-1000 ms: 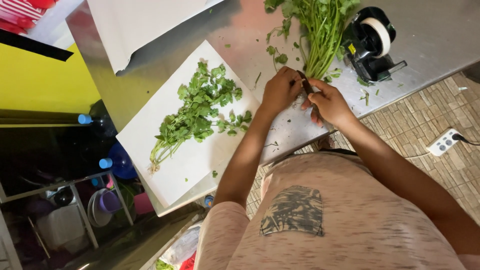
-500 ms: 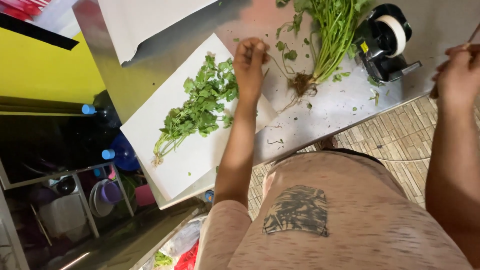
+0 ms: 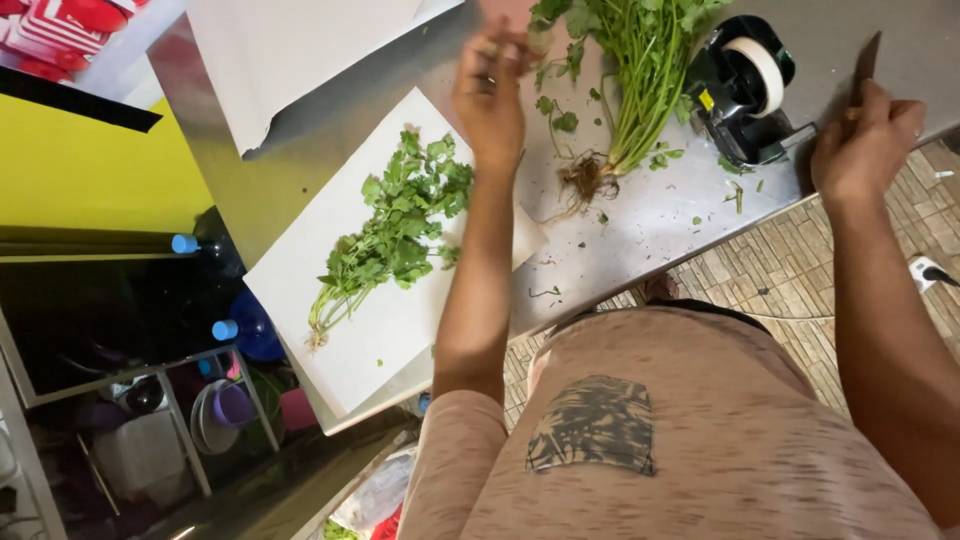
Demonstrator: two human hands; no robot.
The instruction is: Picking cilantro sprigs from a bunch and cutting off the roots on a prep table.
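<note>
Trimmed herbs (image 3: 400,225) lie on white paper (image 3: 380,330); a rooted bunch (image 3: 640,70) waits. Hands are well apart: the left hand (image 3: 490,95) loosely curled, seemingly empty, the right hand (image 3: 865,140) gripping a knife (image 3: 866,58).

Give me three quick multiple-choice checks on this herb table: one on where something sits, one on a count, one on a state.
1. Where does the loose bunch of leafy herbs lie?
A. On the white paper sheet
B. On the tiled floor
C. Inside the tape dispenser

2. How many blue bottle caps show below the table edge?
A. None
B. Two
C. Five

3. What is the right hand doing?
A. Resting flat and open on the table
B. Closed around a knife
C. Holding the tape dispenser

Answers:
1 A: the herbs rest on the white paper sheet left of the left hand.
2 B: two blue bottle caps stand out against the dark shelf.
3 B: its fingers wrap a knife, blade pointing up, beside the tape dispenser.
</note>
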